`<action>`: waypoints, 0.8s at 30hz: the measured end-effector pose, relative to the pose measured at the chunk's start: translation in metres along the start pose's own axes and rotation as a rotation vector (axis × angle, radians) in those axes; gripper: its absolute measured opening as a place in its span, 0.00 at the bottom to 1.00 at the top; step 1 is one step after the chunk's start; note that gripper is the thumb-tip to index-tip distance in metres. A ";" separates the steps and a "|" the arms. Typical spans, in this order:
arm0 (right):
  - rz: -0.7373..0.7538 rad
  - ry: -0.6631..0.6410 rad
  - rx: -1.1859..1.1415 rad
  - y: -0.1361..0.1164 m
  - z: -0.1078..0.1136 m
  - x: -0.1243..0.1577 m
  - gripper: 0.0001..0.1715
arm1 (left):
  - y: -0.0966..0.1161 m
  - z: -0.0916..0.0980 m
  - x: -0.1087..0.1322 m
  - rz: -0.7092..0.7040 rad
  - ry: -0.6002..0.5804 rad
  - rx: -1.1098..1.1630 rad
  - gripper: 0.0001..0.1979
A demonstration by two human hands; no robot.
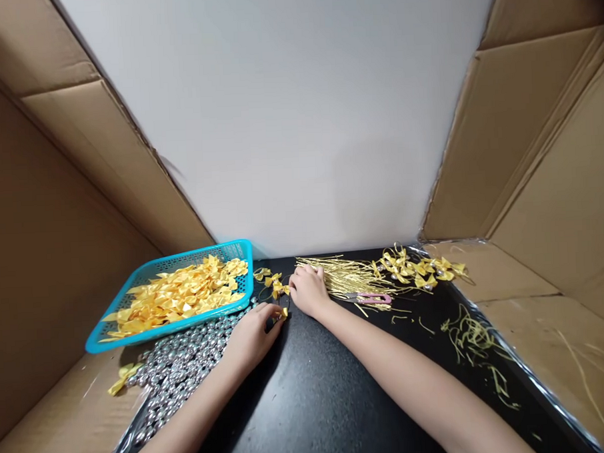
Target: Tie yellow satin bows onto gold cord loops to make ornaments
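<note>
Between thumb and fingers, my left hand [256, 332] pinches a small yellow ribbon bow [284, 314], just above the black tabletop. My right hand [308, 287] rests at the left end of a bundle of gold wire ties [351, 276]. Its fingers are curled down toward the table and their tips are hidden, so I cannot tell what they hold. A few loose yellow bows [276, 284] lie between my hands, behind the held one. Pink-handled thread snips [374, 298] lie on the front of the bundle.
A turquoise basket [171, 324] full of yellow bows stands at the left, with silver beads [180, 365] spread before it. Bows with beads attached [418, 268] are piled at the back right. Thread scraps [474, 336] lie nearer the right edge. Cardboard walls [543, 129] flank the table.
</note>
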State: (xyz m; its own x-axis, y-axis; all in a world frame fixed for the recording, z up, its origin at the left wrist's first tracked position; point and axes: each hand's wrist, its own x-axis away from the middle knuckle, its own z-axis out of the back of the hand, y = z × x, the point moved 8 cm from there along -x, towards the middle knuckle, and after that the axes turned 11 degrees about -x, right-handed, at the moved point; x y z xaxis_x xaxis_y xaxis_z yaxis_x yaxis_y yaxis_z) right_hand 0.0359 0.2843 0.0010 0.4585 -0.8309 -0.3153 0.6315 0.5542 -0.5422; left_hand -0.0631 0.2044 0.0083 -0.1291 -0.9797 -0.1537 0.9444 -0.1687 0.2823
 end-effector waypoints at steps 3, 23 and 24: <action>-0.005 0.017 -0.010 0.003 -0.002 -0.006 0.17 | -0.002 0.002 0.004 0.034 0.002 0.095 0.05; 0.324 0.277 -1.047 -0.068 0.143 0.092 0.05 | 0.078 0.047 0.028 0.241 -0.152 1.479 0.12; 0.323 0.292 -1.024 -0.069 0.144 0.093 0.02 | 0.080 0.046 0.030 0.251 -0.162 1.509 0.12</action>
State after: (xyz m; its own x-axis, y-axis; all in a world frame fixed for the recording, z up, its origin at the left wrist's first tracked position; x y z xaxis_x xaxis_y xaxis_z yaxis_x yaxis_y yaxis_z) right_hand 0.1246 0.1758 0.1214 0.2588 -0.7091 -0.6559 -0.3670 0.5559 -0.7459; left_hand -0.0052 0.1566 0.0702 -0.1436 -0.9827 0.1166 -0.2170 0.1462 0.9652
